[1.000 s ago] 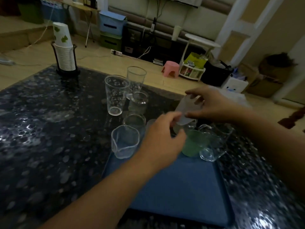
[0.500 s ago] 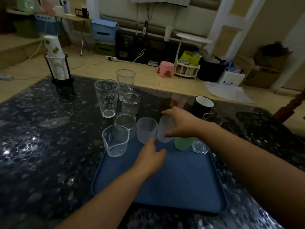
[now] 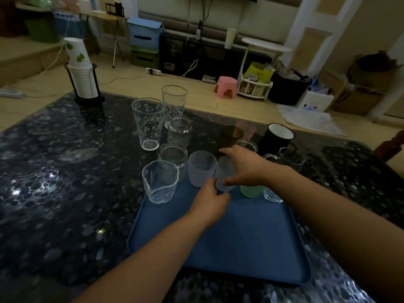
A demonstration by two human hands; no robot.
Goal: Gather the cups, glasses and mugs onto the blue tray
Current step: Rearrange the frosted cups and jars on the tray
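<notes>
My right hand (image 3: 244,169) grips the frosted cup (image 3: 224,177); my left hand (image 3: 209,201) steadies its base. I'd seat it flat on the tray (image 3: 251,243) before releasing.

We see a dim, grainy room; white glare speckles the glossy bench (image 3: 50,178); wide-angle edges bend and soften.
</notes>
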